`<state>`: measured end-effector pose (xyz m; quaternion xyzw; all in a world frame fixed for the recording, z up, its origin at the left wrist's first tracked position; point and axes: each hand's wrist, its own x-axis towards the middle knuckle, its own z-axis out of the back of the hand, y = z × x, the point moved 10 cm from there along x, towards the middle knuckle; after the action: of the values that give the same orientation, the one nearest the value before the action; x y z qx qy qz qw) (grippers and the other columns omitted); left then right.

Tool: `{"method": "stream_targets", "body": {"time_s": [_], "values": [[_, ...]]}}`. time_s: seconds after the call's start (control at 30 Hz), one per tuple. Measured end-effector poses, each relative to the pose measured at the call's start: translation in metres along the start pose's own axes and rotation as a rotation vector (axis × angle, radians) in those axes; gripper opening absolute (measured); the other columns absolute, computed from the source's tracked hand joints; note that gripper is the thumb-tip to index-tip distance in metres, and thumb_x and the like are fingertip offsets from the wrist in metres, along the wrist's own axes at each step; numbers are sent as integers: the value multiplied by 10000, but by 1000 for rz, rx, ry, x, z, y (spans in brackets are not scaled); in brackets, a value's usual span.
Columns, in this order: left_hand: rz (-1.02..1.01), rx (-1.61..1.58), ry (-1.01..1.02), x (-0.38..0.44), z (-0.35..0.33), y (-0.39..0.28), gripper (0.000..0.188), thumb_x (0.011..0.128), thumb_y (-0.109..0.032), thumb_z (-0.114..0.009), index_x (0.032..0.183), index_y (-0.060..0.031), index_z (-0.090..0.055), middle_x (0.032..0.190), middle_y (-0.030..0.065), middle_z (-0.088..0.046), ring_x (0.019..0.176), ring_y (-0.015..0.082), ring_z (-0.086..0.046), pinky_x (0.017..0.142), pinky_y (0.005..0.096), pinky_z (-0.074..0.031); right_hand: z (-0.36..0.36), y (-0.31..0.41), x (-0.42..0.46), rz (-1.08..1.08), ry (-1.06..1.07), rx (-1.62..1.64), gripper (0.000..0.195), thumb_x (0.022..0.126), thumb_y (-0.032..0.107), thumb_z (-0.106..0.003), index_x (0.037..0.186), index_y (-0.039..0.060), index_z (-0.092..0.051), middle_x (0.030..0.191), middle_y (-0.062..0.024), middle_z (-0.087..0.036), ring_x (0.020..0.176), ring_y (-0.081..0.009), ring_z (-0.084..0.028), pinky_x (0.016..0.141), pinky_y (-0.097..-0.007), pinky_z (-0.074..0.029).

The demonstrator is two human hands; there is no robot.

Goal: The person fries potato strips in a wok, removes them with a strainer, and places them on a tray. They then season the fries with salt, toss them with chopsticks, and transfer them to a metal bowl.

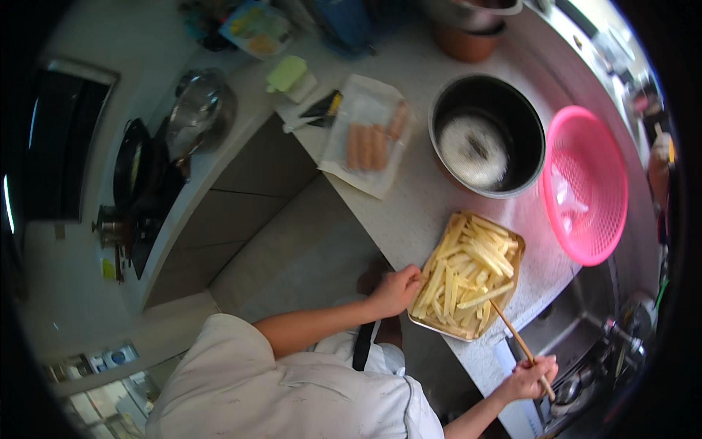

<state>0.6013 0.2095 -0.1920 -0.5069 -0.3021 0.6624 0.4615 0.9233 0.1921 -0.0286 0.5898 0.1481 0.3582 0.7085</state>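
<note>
A shallow rectangular tray (467, 332) piled with pale cut potato fries (473, 263) sits near the counter's edge. My left hand (394, 292) grips the tray's left rim, fingers partly hidden by the edge. In my right hand (529, 378) is a pair of wooden chopsticks (511, 328), though the two sticks cannot be told apart. Their tips reach the fries at the tray's right side, against one long fry lying across the pile.
Behind the tray stands a deep dark pot (513, 115) with whitish foam inside. A pink plastic colander (614, 192) leans over the sink (573, 329) side. Several sausages (367, 147) lie on white paper (359, 99). A black wok (127, 164) sits on the left counter.
</note>
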Motion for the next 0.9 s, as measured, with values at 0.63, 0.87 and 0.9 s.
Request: {"method": "stream_targets", "body": {"time_s": [0.63, 0.87, 0.9], "values": [[-40, 60, 74, 11, 1, 1, 128, 762, -99, -508, 851, -10, -484, 687, 158, -553, 618, 258, -559, 570, 332, -435, -39, -8, -15, -76, 172, 27, 304, 884, 209, -438, 622, 60, -402, 470, -9, -405, 350, -34, -354, 307, -159, -270], [-124, 126, 101, 21, -1, -5, 105, 768, -58, -514, 848, -7, -470, 620, 79, -513, 538, 132, -497, 502, 274, -413, 8, 15, -23, -110, -57, 17, 297, 878, 204, -441, 624, 56, -400, 517, -19, -422, 360, -46, -363, 315, -159, -284], [-85, 90, 128, 21, -3, 1, 114, 767, -66, -518, 852, -6, -470, 635, 95, -517, 554, 161, -506, 524, 283, -416, 8, 18, -28, -122, -72, 25, 286, 877, 204, -443, 633, 60, -401, 529, -15, -424, 353, -38, -360, 300, -159, -291]]}}
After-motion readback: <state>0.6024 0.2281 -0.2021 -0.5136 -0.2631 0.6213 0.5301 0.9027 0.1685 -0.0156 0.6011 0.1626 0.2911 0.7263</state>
